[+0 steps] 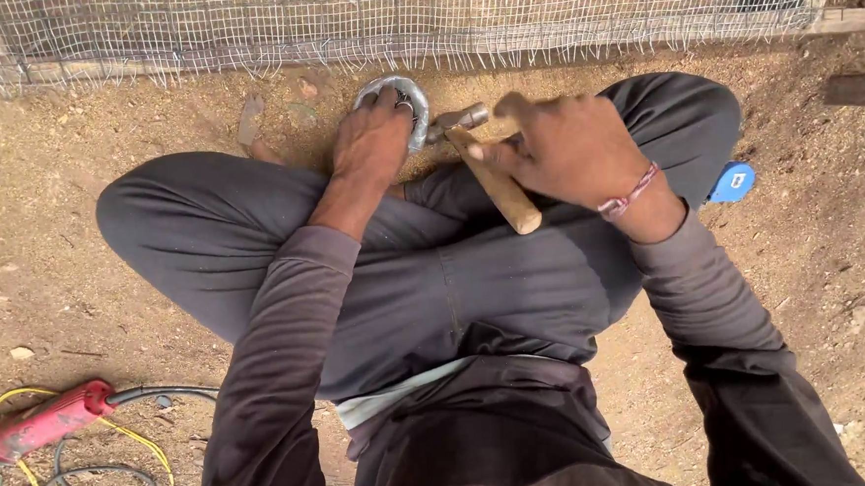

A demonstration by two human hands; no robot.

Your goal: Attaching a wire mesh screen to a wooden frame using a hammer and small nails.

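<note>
Bare dirt spreads below wire mesh [391,18] at top. Upper centre, left hand [373,143] presses a stiff, springy wire coil [407,94] — fingers closed on it; right hand [566,147] clamps a hammer [488,176] — probably head-heavy, best held by its wooden handle.

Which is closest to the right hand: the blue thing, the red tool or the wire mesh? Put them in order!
Measured from the right hand:
1. Blue thing, on the ground just beside the wrist.
2. Wire mesh, lying ahead of the knees.
3. Red tool, far across on the left side.
</note>
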